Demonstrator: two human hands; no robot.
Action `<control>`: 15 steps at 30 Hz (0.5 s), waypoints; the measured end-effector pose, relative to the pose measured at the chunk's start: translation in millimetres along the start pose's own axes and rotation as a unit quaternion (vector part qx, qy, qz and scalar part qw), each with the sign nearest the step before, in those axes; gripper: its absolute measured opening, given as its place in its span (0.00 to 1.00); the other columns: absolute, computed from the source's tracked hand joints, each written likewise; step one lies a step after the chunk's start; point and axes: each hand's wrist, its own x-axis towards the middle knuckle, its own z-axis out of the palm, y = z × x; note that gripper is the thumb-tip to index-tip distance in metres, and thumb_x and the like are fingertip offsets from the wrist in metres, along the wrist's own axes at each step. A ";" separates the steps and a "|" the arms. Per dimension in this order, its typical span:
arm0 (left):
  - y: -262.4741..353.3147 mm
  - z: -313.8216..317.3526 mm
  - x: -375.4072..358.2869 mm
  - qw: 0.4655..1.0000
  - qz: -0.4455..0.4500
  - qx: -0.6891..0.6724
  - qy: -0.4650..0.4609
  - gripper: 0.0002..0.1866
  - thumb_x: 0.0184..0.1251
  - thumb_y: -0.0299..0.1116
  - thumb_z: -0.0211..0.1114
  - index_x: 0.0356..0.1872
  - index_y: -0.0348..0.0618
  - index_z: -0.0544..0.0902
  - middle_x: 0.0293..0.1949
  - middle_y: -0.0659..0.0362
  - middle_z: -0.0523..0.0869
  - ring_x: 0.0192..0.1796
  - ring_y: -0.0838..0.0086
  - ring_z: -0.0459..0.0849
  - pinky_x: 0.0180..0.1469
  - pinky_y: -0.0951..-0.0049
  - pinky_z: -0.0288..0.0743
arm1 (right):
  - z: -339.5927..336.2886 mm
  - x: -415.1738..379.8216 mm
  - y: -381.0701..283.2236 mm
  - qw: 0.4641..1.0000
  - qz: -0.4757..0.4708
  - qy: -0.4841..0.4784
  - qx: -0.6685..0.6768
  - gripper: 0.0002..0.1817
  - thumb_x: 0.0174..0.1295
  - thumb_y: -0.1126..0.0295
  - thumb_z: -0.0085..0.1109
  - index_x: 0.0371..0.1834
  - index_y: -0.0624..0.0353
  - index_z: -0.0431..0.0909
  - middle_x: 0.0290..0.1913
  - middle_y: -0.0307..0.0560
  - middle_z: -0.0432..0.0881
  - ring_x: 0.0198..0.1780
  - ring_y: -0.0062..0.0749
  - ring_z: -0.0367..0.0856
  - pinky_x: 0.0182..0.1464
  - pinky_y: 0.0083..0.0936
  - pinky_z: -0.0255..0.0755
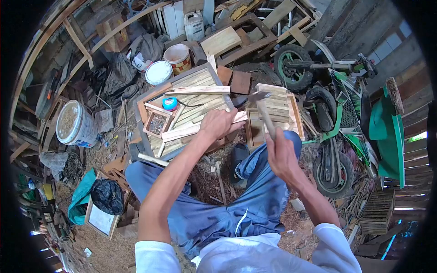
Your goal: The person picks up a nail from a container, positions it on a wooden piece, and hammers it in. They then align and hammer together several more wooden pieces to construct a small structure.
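My left hand [217, 123] is closed on a pale wooden strip [182, 132] that lies across a slatted wooden work surface [186, 116]. In my right hand [281, 154] is a hammer [266, 113], held by its wooden handle with the metal head raised to the right of the strip's end. A small wooden box [157, 123] of what look like nails sits left of my left hand, beside a round blue container [170, 103]. Another wooden strip [198, 90] lies farther back. Beyond the hammer is a stack of slats [277, 102] in a wooden frame.
A green and black small motorbike [339, 109] stands at the right, near a green chair-like piece [387, 132]. White buckets [75, 125] and a red-and-white bucket [177, 57] stand at the left and back. Scrap wood and shavings cover the ground [114, 245].
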 end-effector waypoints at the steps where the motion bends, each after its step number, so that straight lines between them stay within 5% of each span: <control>1: 1.6 -0.1 -0.5 1.000 -0.004 -0.010 0.002 0.26 0.67 0.59 0.59 0.40 0.42 0.81 0.18 0.46 0.83 0.24 0.50 0.84 0.30 0.54 0.77 | 3.9 0.4 10.1 0.999 -0.008 -0.022 -0.030 0.13 0.74 0.65 0.48 0.40 0.67 0.63 0.24 0.74 0.76 0.31 0.75 0.76 0.33 0.60 0.66; 12: 4.1 -3.0 0.7 1.000 -0.005 -0.006 0.003 0.26 0.68 0.58 0.59 0.37 0.40 0.80 0.20 0.45 0.83 0.25 0.49 0.85 0.30 0.53 0.77 | 5.1 6.9 16.5 0.994 0.006 -0.075 -0.085 0.12 0.74 0.66 0.47 0.44 0.66 0.63 0.23 0.74 0.76 0.32 0.75 0.76 0.33 0.61 0.66; 15: 6.5 -1.7 -2.7 1.000 -0.012 -0.002 0.007 0.26 0.67 0.58 0.60 0.36 0.40 0.80 0.20 0.46 0.83 0.24 0.49 0.84 0.30 0.52 0.77 | -7.4 0.8 -3.2 1.000 -0.003 -0.025 -0.009 0.12 0.74 0.65 0.46 0.43 0.65 0.63 0.23 0.74 0.76 0.31 0.75 0.76 0.33 0.62 0.66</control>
